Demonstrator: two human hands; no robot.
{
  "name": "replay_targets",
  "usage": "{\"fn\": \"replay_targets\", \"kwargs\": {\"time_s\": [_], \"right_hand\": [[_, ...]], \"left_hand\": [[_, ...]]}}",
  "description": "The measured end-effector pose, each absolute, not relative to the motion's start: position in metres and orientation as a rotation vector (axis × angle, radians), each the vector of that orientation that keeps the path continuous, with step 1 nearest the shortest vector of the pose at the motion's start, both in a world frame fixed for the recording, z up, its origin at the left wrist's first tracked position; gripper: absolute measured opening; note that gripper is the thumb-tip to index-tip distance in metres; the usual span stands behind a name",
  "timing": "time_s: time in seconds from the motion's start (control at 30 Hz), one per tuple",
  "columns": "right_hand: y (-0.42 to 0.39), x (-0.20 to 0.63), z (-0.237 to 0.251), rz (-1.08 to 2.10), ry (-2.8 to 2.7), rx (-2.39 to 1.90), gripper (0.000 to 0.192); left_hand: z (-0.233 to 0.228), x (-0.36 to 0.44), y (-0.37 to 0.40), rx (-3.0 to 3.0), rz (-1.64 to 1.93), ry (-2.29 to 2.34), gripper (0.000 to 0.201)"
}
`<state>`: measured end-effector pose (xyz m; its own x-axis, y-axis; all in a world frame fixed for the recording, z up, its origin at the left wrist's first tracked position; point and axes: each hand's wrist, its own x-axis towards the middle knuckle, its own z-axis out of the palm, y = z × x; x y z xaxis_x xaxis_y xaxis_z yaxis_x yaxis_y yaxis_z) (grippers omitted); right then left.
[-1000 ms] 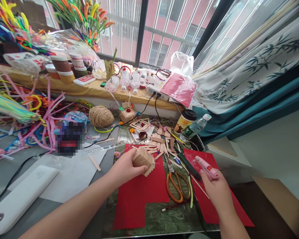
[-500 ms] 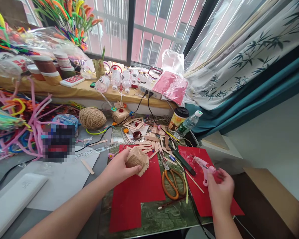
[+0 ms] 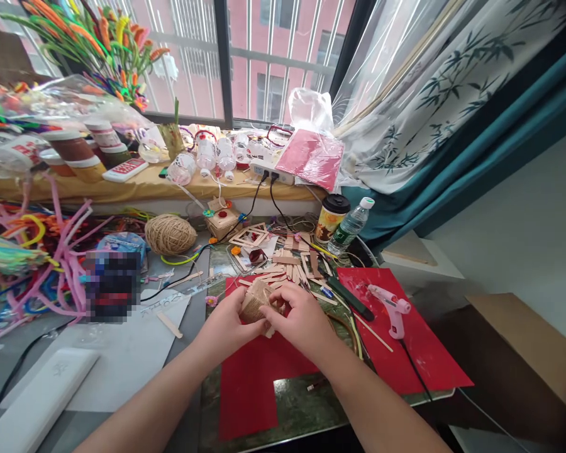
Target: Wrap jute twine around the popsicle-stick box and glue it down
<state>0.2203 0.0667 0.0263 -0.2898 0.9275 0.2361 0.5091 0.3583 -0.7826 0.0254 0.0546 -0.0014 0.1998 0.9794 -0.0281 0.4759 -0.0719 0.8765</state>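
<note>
In the head view, the left hand (image 3: 226, 324) and right hand (image 3: 302, 318) are clamped on a small craft piece (image 3: 255, 306) above smooth red paper (image 3: 249, 390). It looks tan, stubby and round-sided, ridged with coarse twine; a pale edge faces the person (fingers hide its long axis).

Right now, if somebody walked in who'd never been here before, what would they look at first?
Probably the bright bunch of fuzzy stems in front of the window at the upper left. Next might come the pink glue gun, lying on a red sheet at the right. In the middle, the left hand and right hand hold a small twine-wrapped piece above more red paper.
</note>
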Motion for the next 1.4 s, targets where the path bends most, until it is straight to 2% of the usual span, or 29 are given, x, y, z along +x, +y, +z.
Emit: {"fn": "replay_targets", "kwargs": {"time_s": [0.37, 0.87, 1.4], "right_hand": [[0.071, 0.233, -0.002, 1.117, -1.53, -1.105, 0.027], [0.068, 0.232, -0.019, 1.001, -1.482, -1.045, 0.029], [0.066, 0.229, -0.029, 0.906, -1.488, -1.01, 0.022]], "left_hand": [[-0.006, 0.018, 0.059, 1.621, 0.782, 1.397, 0.037], [-0.004, 0.018, 0.061, 1.597, 0.775, 1.342, 0.044], [-0.018, 0.016, 0.064, 1.668, 0.754, 1.382, 0.049]]}}
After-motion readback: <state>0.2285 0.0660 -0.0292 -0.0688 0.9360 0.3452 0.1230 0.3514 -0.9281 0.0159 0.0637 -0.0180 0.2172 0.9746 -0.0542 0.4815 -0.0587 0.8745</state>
